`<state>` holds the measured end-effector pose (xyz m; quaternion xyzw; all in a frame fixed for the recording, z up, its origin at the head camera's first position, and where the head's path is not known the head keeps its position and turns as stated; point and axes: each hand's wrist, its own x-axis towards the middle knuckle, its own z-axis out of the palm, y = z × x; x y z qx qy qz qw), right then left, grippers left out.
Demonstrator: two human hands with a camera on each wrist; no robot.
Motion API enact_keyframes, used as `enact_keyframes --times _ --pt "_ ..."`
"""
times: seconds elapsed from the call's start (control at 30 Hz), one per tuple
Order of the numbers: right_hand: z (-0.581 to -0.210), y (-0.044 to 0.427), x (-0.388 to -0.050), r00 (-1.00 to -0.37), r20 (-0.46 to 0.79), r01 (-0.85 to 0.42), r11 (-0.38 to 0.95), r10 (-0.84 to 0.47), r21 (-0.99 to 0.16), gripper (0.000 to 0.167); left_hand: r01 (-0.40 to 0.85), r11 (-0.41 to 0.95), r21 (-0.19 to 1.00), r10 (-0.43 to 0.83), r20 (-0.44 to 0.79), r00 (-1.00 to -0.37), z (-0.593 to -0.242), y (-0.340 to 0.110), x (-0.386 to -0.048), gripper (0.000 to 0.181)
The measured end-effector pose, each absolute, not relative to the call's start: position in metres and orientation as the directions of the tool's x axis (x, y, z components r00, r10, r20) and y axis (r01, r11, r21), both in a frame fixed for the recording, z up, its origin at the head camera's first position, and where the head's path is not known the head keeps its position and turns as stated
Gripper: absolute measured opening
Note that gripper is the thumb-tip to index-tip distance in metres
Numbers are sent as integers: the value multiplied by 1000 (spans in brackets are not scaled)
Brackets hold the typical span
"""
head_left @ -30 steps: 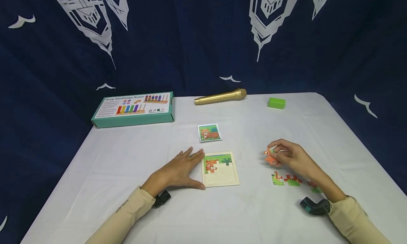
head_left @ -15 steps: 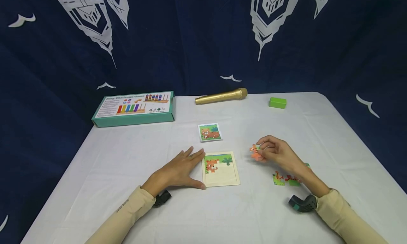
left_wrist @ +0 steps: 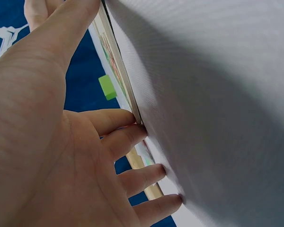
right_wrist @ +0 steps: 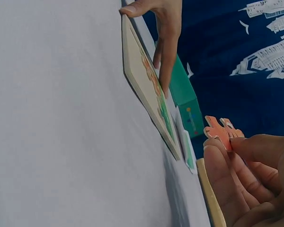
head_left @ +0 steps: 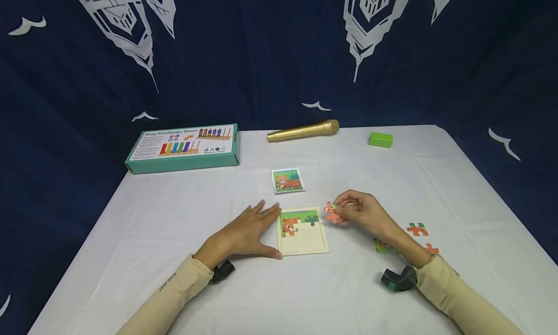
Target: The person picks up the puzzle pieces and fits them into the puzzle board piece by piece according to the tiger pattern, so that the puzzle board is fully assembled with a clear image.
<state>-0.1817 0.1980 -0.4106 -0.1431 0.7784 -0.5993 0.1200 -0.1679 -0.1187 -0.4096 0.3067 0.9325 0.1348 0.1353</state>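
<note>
A square wooden puzzle tray [head_left: 305,247] lies on the white table, with tiger-face and green leaf pieces fitted along its upper part. My left hand [head_left: 244,235] rests beside it with fingers spread, thumb and fingertips touching its left edge; the left wrist view shows the straight fingers [left_wrist: 142,179] on the cloth. Just off the tray's upper right side, my right hand [head_left: 364,213] pinches an orange puzzle piece [head_left: 331,213] between thumb and fingers. In the right wrist view that puzzle piece [right_wrist: 218,133] is held above the table.
Loose puzzle pieces [head_left: 417,229] lie right of the tray, some partly hidden under my right forearm. A tiger picture card [head_left: 287,181] lies behind the tray. Farther back are a green game box [head_left: 183,167], a gold microphone [head_left: 302,132] and a green block [head_left: 380,140].
My right hand has moved left with the puzzle piece, from above the loose pieces to near the tray's right edge. My left hand has stayed in place.
</note>
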Motion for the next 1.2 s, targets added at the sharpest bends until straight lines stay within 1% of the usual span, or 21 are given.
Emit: enact_keyframes --times 0.4,0.6,0.73,1.0,1.2 --pt "-423 180 -179 -904 -7 -57 136 -427 -989 25 527 779 340 603 -175 -779 -409 -118 -168 111" --pt "-422 174 -178 -903 -52 0 121 -427 -993 37 528 778 341 604 -172 -778 -410 -118 -168 112" --pt "-422 169 -178 -899 -56 4 119 -434 -993 41 530 778 336 605 -173 -778 -410 -119 -168 112" --pt "-423 160 -175 -899 -48 17 74 -436 -997 39 539 772 337 613 -173 -771 -410 -119 -169 112" --pt "-425 157 -173 -896 -56 40 46 -441 -998 31 535 774 339 612 -180 -770 -409 -119 -169 112"
